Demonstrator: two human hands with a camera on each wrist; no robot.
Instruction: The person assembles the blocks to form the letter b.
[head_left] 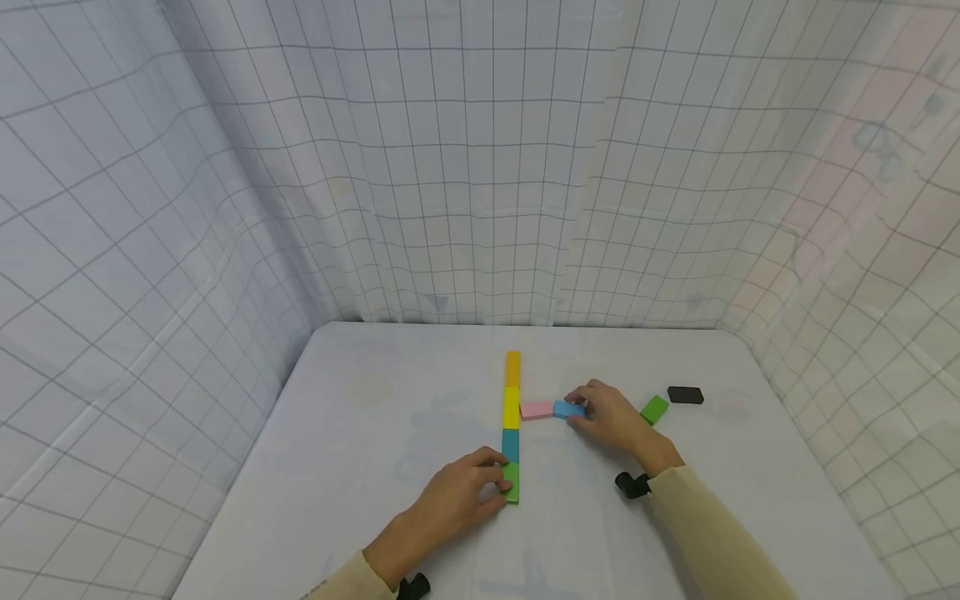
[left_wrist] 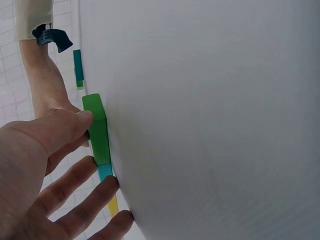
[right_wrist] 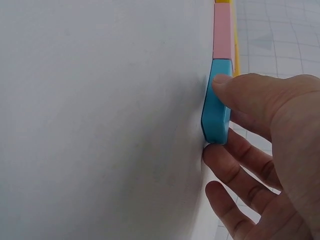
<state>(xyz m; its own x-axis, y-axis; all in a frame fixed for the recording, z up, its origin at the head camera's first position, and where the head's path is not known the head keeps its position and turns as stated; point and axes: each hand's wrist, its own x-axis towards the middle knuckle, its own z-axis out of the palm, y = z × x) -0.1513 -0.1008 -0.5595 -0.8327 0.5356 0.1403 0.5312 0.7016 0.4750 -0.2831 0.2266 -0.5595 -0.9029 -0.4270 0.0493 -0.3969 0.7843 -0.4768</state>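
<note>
A column of end-to-end blocks lies on the white table: orange [head_left: 513, 369], yellow [head_left: 512, 407], teal [head_left: 511, 445] and green [head_left: 513, 483] nearest the person. My left hand [head_left: 453, 498] pinches the green block [left_wrist: 101, 137] between thumb and fingers. From the yellow block's right side a pink block [head_left: 536, 410] runs out, with a light blue block [head_left: 567, 409] at its right end. My right hand [head_left: 615, 419] pinches the light blue block [right_wrist: 218, 102], thumb on its near side; in the right wrist view it meets the pink block [right_wrist: 222, 31].
Another green block [head_left: 655, 409] lies at an angle just beyond my right wrist, and a black block [head_left: 686, 395] is farther right. Grid-patterned white curtains [head_left: 480, 167] hang behind and along both sides of the table [head_left: 360, 417].
</note>
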